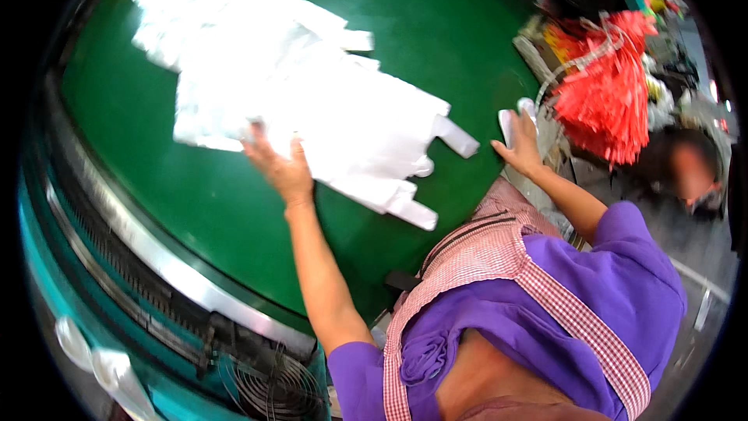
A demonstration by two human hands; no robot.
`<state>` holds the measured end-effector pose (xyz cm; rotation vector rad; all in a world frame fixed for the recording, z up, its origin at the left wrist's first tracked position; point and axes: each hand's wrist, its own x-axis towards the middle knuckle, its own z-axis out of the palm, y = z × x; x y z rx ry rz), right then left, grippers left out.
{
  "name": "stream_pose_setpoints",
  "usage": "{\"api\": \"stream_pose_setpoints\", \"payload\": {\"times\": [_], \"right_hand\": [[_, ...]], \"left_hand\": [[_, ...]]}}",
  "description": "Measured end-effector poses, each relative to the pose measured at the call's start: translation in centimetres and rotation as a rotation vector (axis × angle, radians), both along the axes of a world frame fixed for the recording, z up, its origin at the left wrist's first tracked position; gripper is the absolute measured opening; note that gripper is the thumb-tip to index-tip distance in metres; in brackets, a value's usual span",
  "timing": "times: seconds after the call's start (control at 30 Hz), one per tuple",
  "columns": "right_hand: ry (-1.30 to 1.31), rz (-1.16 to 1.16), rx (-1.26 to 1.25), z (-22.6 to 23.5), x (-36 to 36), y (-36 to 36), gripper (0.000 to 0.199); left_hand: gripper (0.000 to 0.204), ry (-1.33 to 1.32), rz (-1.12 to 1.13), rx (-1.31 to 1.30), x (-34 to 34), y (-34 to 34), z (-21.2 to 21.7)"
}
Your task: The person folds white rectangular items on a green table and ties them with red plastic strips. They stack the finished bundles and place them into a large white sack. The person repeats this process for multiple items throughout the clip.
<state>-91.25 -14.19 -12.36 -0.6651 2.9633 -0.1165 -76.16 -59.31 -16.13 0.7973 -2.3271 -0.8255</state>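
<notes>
A pile of white plastic bags [312,101] with handle loops lies spread over the green table [436,31]. My left hand [280,168] is open, its fingers spread over the near edge of the pile. To the right, at the table's edge, my right hand [523,148] has thumb and fingers about a white plastic piece [507,126] shaped like a bag handle. Its loops stick up past my fingers; the rest of the piece is hidden. Glare washes out the bags' upper layers.
Red plastic strips [604,93] hang in a bundle beyond my right hand. A metal rail [156,253] edges the table at left, beside teal machinery [47,265] and a round wire guard [273,386]. Another person [689,171] is at the far right.
</notes>
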Motion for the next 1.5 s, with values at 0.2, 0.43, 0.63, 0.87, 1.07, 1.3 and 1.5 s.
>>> {"api": "stream_pose_setpoints", "payload": {"times": [0.2, 0.43, 0.63, 0.87, 1.07, 1.3, 1.5], "right_hand": [[0.058, 0.375, -0.229, 0.6, -2.2, -0.6, 0.054], [-0.120, 0.493, -0.379, -3.8, 2.4, 9.2, 0.055], [-0.267, -0.565, -0.831, -17.8, -3.4, 17.7, 0.047], [-0.656, -0.598, -1.563, -22.9, -14.3, 17.3, 0.020], [-0.390, -0.327, -0.959, -25.9, -8.2, 13.5, 0.041], [-0.228, 0.702, -0.912, -7.8, 2.8, 12.8, 0.036], [-0.047, 1.240, -0.392, -2.4, 3.5, 5.5, 0.095]], "left_hand": [[0.067, 0.058, -0.188, -0.206, -4.3, -6.1, -1.3], [0.059, 0.353, -0.009, 0.137, -0.9, -2.7, -0.4], [0.038, 0.027, -0.185, -0.495, 5.4, 9.4, 2.0], [0.040, -0.314, -0.411, -0.517, 2.4, 15.3, 3.5], [0.018, -0.336, -0.344, -0.489, 2.5, 16.7, 3.1], [0.018, -0.203, -0.424, -0.449, 7.6, 25.5, 3.2], [0.085, -0.357, -0.509, -0.375, 16.4, 30.0, 2.6]]}}
